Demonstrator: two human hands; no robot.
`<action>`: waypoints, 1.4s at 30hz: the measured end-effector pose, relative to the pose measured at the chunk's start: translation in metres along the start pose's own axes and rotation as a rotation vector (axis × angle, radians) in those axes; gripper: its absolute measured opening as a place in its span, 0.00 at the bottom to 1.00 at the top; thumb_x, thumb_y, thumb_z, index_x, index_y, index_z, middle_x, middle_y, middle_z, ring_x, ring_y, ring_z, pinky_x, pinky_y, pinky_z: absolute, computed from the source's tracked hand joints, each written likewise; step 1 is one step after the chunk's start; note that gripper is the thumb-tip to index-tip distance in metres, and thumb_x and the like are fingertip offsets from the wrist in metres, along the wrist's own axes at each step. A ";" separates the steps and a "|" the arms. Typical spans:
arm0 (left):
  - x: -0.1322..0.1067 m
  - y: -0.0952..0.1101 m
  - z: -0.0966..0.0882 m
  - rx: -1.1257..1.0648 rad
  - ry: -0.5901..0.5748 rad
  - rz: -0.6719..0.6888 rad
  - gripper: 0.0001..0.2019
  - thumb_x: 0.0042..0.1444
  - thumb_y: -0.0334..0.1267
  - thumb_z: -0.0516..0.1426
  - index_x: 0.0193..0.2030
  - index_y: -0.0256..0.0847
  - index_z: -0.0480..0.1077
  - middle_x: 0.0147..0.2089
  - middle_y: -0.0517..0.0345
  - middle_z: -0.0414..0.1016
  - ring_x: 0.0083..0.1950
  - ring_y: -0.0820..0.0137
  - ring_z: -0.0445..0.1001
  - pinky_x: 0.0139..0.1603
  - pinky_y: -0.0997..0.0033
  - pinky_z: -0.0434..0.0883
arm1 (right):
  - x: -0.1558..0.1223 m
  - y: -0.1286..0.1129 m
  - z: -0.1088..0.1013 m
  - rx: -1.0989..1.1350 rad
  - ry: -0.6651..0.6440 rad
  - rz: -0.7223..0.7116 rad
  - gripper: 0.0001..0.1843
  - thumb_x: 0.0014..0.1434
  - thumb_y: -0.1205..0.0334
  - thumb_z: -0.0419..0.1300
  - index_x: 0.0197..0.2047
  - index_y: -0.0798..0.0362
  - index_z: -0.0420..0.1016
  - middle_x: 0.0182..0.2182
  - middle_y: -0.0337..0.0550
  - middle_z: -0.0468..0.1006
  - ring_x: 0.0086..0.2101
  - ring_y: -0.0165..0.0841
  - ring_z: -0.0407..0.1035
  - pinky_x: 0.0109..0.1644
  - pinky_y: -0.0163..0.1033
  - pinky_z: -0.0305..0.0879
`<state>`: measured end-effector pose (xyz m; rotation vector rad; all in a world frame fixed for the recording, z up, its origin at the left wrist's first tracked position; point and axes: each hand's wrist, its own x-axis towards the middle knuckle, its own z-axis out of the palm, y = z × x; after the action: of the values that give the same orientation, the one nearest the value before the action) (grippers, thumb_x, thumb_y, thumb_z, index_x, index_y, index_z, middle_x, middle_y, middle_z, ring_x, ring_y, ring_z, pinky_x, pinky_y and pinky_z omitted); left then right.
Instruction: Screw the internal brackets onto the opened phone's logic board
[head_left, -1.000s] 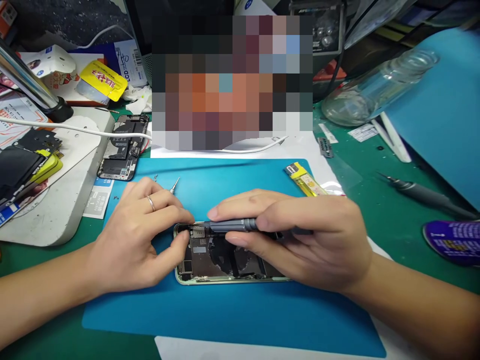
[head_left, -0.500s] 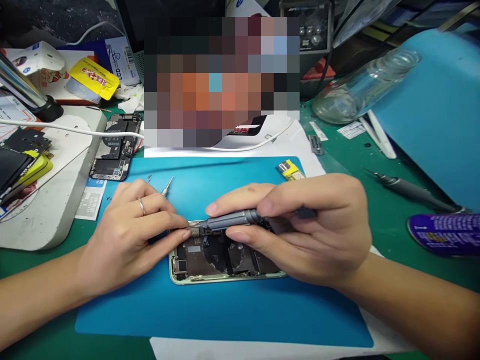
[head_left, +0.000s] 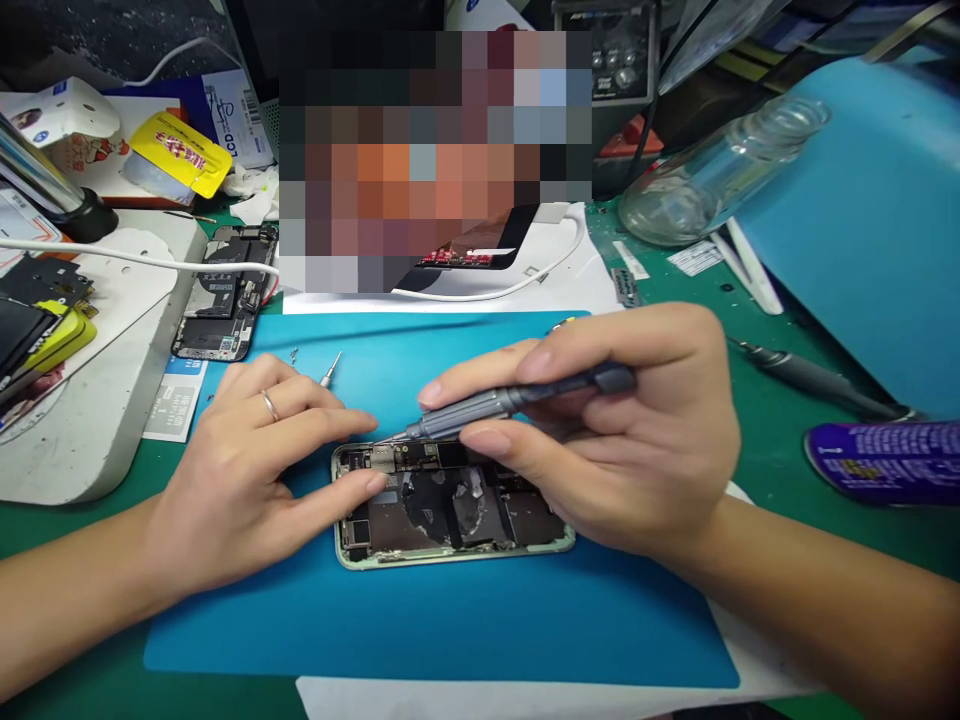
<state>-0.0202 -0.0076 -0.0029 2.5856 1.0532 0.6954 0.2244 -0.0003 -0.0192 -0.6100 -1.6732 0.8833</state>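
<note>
An opened smartphone [head_left: 442,510] with a pale green frame lies flat on the blue mat [head_left: 420,630], its inner parts showing. My right hand [head_left: 637,430] grips a grey precision screwdriver [head_left: 480,405] at a low slant, tip pointing left at the phone's upper left edge. Whether the tip touches a screw cannot be made out. At the phone's left end is my left hand [head_left: 247,460], fingers apart: the thumb rests over the phone's left part and the index finger stretches past its top edge. A second screwdriver's bit [head_left: 331,370] sticks out behind the left hand.
Another opened phone [head_left: 225,290] lies at the back left beside a white device [head_left: 97,440]. To the right are a glass jar [head_left: 712,180], white tweezers [head_left: 750,270], a grey pen-like tool [head_left: 817,380] and a purple can [head_left: 877,462]. Tiny screws [head_left: 293,355] lie on the mat.
My left thumb and index finger have spread apart, off the phone's upper left corner. My right hand has lifted slightly with the screwdriver, uncovering more of the phone.
</note>
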 end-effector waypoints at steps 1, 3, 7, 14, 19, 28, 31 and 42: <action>0.000 0.001 0.000 0.002 0.000 -0.014 0.10 0.65 0.40 0.62 0.50 0.41 0.75 0.42 0.56 0.79 0.43 0.65 0.72 0.47 0.60 0.65 | 0.000 0.000 0.000 0.007 0.039 0.022 0.19 0.59 0.76 0.67 0.46 0.48 0.66 0.40 0.37 0.78 0.40 0.32 0.83 0.38 0.31 0.82; 0.001 0.002 0.000 0.007 -0.006 -0.034 0.08 0.65 0.37 0.61 0.49 0.41 0.76 0.42 0.56 0.79 0.42 0.64 0.71 0.46 0.60 0.65 | 0.001 0.001 -0.001 0.008 0.093 0.057 0.19 0.60 0.74 0.67 0.48 0.46 0.68 0.40 0.35 0.77 0.39 0.31 0.82 0.37 0.32 0.82; 0.002 0.002 0.001 0.013 -0.020 -0.047 0.07 0.66 0.33 0.58 0.48 0.42 0.76 0.42 0.56 0.78 0.42 0.64 0.70 0.46 0.59 0.64 | 0.004 0.005 -0.006 0.014 0.115 0.036 0.21 0.62 0.73 0.66 0.54 0.45 0.68 0.36 0.33 0.79 0.37 0.28 0.81 0.36 0.30 0.80; -0.001 0.001 0.003 -0.010 -0.028 -0.053 0.07 0.66 0.33 0.58 0.47 0.43 0.76 0.43 0.57 0.78 0.44 0.64 0.69 0.47 0.58 0.64 | 0.005 0.006 -0.007 0.048 0.118 0.064 0.19 0.62 0.70 0.68 0.52 0.47 0.66 0.34 0.33 0.81 0.36 0.27 0.81 0.37 0.31 0.80; -0.002 0.001 0.004 -0.007 -0.028 -0.058 0.07 0.66 0.33 0.58 0.47 0.43 0.77 0.42 0.56 0.78 0.44 0.64 0.69 0.47 0.57 0.64 | 0.006 0.006 -0.007 0.006 0.100 0.080 0.16 0.64 0.70 0.65 0.50 0.45 0.67 0.34 0.35 0.81 0.36 0.30 0.81 0.40 0.34 0.81; 0.000 0.000 0.006 0.023 -0.027 0.002 0.11 0.65 0.31 0.55 0.47 0.42 0.79 0.43 0.54 0.79 0.43 0.62 0.68 0.47 0.56 0.64 | -0.002 0.008 -0.007 -0.083 0.055 -0.030 0.27 0.63 0.66 0.66 0.63 0.39 0.68 0.49 0.39 0.80 0.36 0.30 0.81 0.35 0.32 0.81; -0.001 -0.002 0.008 0.026 -0.012 0.017 0.12 0.65 0.31 0.55 0.47 0.42 0.80 0.43 0.53 0.79 0.43 0.62 0.67 0.46 0.55 0.63 | -0.006 0.004 -0.003 -0.216 0.055 -0.155 0.31 0.65 0.60 0.65 0.68 0.34 0.63 0.66 0.44 0.68 0.37 0.31 0.81 0.33 0.34 0.81; -0.004 -0.003 0.006 -0.073 0.004 -0.072 0.11 0.62 0.31 0.53 0.43 0.43 0.78 0.53 0.52 0.74 0.59 0.54 0.65 0.59 0.46 0.61 | 0.030 -0.020 0.022 -0.236 -0.231 -0.264 0.33 0.63 0.71 0.63 0.67 0.41 0.63 0.53 0.42 0.81 0.37 0.30 0.81 0.40 0.36 0.82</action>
<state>-0.0212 -0.0084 -0.0106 2.4733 1.0954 0.7085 0.1960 0.0059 0.0114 -0.4408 -2.0322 0.5869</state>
